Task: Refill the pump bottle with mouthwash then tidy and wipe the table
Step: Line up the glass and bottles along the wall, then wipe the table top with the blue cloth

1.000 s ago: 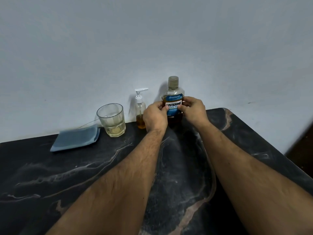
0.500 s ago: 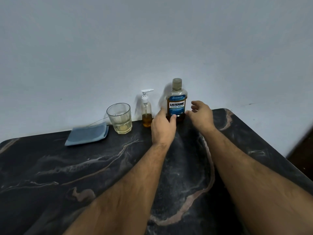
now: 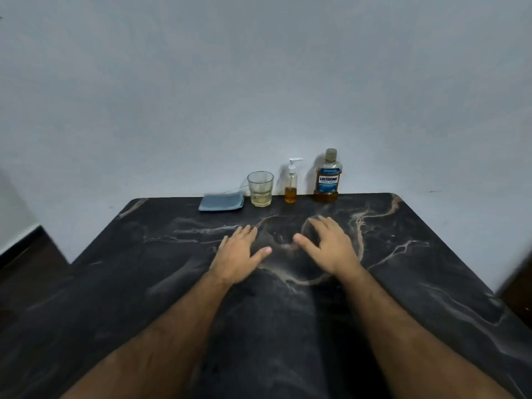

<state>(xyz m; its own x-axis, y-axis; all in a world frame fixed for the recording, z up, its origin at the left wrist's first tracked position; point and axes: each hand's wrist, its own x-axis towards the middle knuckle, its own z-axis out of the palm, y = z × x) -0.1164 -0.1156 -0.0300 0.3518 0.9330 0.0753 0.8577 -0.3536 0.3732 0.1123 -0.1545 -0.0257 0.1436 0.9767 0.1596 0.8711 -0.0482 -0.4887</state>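
Observation:
A mouthwash bottle (image 3: 327, 177) with a blue label and amber liquid stands capped at the back of the black marble table (image 3: 417, 269), against the wall. Left of it stands a small clear pump bottle (image 3: 291, 184) with a white pump and amber liquid in its lower part. A folded blue cloth (image 3: 221, 202) lies at the back left. My left hand (image 3: 239, 253) and my right hand (image 3: 328, 246) lie palm down over the middle of the table with fingers spread, holding nothing, well short of the bottles.
A drinking glass (image 3: 260, 189) with a little pale liquid stands between the cloth and the pump bottle. A grey wall rises right behind the row of objects. The table's edges drop to dark floor at left and right.
Both hands let go of the mouthwash bottle and drew back toward me to the table's middle. The bottle stays upright by the wall. The view has pulled back and up.

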